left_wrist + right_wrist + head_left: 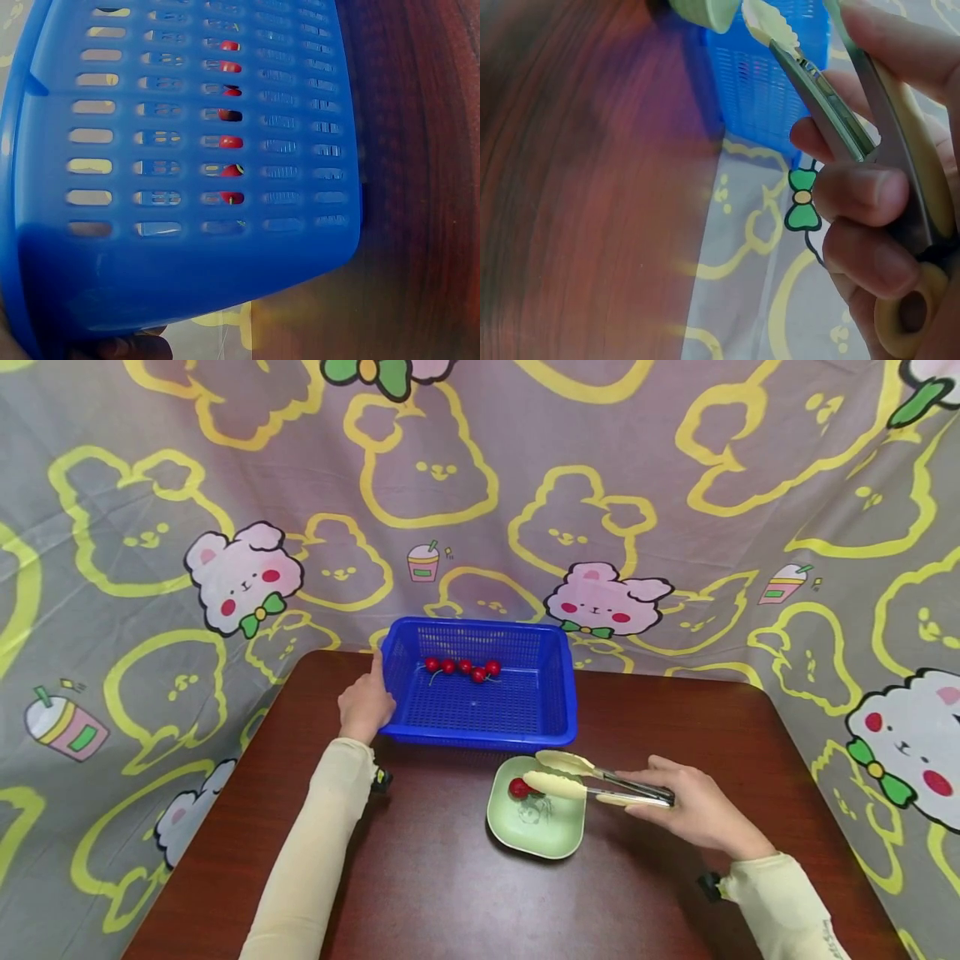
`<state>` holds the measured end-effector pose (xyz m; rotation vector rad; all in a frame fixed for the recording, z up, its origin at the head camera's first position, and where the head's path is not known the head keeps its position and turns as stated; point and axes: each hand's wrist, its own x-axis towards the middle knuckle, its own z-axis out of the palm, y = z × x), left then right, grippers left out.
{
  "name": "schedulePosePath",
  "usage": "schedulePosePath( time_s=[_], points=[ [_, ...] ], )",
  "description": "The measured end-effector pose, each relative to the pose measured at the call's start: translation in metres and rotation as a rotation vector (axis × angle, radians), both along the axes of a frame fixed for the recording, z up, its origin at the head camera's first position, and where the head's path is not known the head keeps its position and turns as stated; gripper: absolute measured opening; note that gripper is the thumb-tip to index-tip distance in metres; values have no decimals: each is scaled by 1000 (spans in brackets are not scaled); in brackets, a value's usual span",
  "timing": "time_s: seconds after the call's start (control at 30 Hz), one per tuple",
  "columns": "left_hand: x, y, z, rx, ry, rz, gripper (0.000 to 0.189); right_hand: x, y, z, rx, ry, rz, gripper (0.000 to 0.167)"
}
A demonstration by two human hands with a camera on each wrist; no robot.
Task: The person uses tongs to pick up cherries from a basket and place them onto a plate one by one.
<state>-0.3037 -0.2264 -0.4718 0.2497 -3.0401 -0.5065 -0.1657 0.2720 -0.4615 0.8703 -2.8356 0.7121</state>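
My left hand [365,703] holds the left rim of a blue plastic basket [480,739], one finger stretched along the edge. In the left wrist view, fingertips [135,347] show under the rim. Several red cherries [465,667], some with green stems, lie in a row toward the basket's far side. My right hand [693,802] grips metal tongs [637,789] with cream-coloured tips, the two arms spread apart. One tip reaches over a pale green square dish [536,839], close beside a single cherry [518,788]; the other tip is over the dish's far right corner.
The dish stands just in front of the basket on a dark brown wooden table [442,885]. A grey patterned cloth [480,460] with yellow outlines hangs behind the table and along both sides.
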Motion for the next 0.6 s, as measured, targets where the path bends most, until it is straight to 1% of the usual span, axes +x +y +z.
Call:
schedulePosePath(
  time_s=[0.07, 0.17, 0.37, 0.6],
  points=[
    [0, 0, 0, 1, -3, 2, 87, 0, 1, 2, -40, -15, 9, 46],
    [0, 0, 0, -2, -8, 3, 86, -1, 2, 6, -70, -44, 21, 49],
    [1, 0, 1, -3, -17, 1, 86, -3, 0, 10, -60, -72, 35, 52],
    [2, 1, 2, -11, -18, -3, 86, -5, -4, 16, -77, -133, 38, 52]
  ],
)
